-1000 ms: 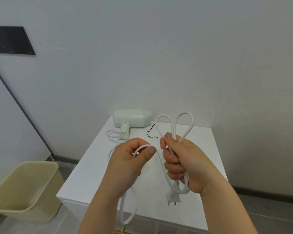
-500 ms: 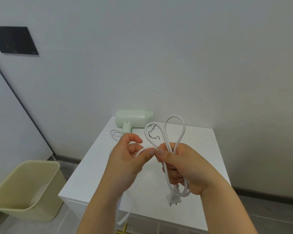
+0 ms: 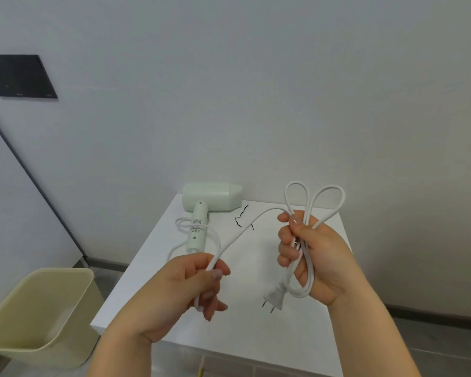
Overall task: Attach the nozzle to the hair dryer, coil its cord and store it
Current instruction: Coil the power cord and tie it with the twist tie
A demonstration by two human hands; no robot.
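the right hand point(image 3: 320, 258) has its grip curled round loops of the cord point(image 3: 306, 268), plug point(image 3: 275, 297) hanging below; the left hand point(image 3: 186, 291) pinches the free run. the hair dryer point(image 3: 211, 197) lies at the far edge of the worktop point(image 3: 256, 270), apart from both hands.

Your left hand point(image 3: 191, 284) pulled away from right hand point(image 3: 310, 257), down-left; cord point(image 3: 242, 229) now spans gap, seemingly slid through grip.

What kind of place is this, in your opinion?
Probably a room in a home: a hair dryer lies on a white table against a plain wall, and a beige bin stands beside it.
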